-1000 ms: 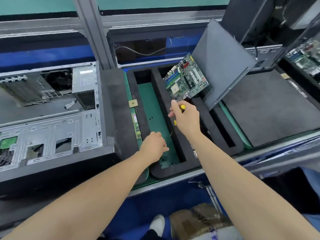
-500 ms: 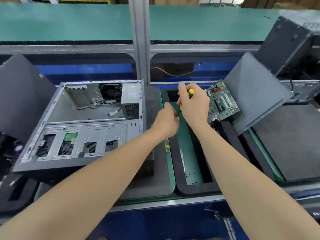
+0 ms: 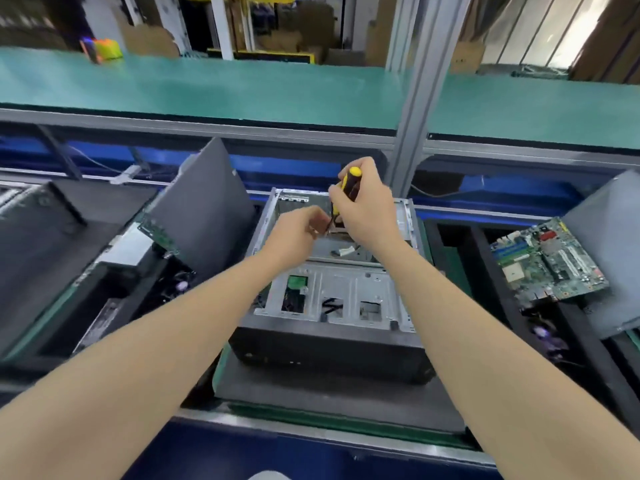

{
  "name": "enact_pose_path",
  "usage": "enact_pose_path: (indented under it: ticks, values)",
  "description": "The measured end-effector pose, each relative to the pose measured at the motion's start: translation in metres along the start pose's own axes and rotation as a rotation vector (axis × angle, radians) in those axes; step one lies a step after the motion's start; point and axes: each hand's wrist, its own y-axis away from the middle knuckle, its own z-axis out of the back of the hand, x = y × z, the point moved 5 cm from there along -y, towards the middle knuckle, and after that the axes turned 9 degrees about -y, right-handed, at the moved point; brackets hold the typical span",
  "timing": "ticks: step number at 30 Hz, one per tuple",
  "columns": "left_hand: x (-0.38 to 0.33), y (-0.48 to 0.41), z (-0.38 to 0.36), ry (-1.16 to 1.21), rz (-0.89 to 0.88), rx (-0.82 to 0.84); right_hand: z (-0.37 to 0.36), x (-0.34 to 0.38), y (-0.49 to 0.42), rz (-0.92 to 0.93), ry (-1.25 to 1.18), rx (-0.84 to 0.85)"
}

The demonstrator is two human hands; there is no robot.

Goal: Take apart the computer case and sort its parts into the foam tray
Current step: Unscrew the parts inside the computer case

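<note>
The case (image 3: 329,299) lies open, just left of the tray (image 3: 479,268). The right grip (image 3: 369,209) clasps the screwdriver (image 3: 351,185). Whether the left grip (image 3: 298,233) pinches anything cannot be told. Recommended: seat the tip fully, keep the shaft upright, then turn.

The tip of the screwdriver (image 3: 350,184), gripped by the right hand (image 3: 367,213) above the computer case (image 3: 332,292), is hidden at the left hand (image 3: 294,233); blur obscures whether its curled fingers hold anything. At the right edge of the surface (image 3: 346,423), a grey panel (image 3: 616,244) runs out of frame.
</note>
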Motion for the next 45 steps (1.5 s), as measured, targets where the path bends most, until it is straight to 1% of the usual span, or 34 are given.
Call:
enact_pose_path:
  ticks: [4, 8, 11, 13, 16, 22, 35, 45]
  values:
    - [0.062, 0.011, 0.033, -0.041, 0.002, 0.042, -0.062, 0.008, -0.001, -0.009, 0.038, 0.122]
    - [0.109, 0.019, 0.047, -0.021, -0.025, 0.136, -0.108, 0.014, -0.001, 0.010, 0.078, 0.188]
    - [0.131, 0.020, 0.047, 0.001, -0.057, 0.185, -0.127, 0.013, -0.001, -0.010, 0.118, 0.198]
    - [0.138, 0.019, 0.046, -0.033, -0.088, 0.159, -0.132, 0.010, 0.000, -0.045, 0.117, 0.172]
    - [0.146, 0.017, 0.045, -0.053, -0.121, 0.139, -0.138, 0.006, 0.003, -0.080, 0.089, 0.155]
    - [0.150, 0.018, 0.039, -0.052, -0.170, 0.123, -0.143, 0.002, 0.005, -0.066, 0.123, 0.161]
    - [0.148, 0.019, 0.036, -0.042, -0.174, 0.106, -0.142, 0.002, 0.005, -0.039, 0.125, 0.200]
    - [0.150, 0.022, 0.034, -0.015, -0.154, 0.075, -0.142, 0.003, 0.008, -0.011, 0.099, 0.286]
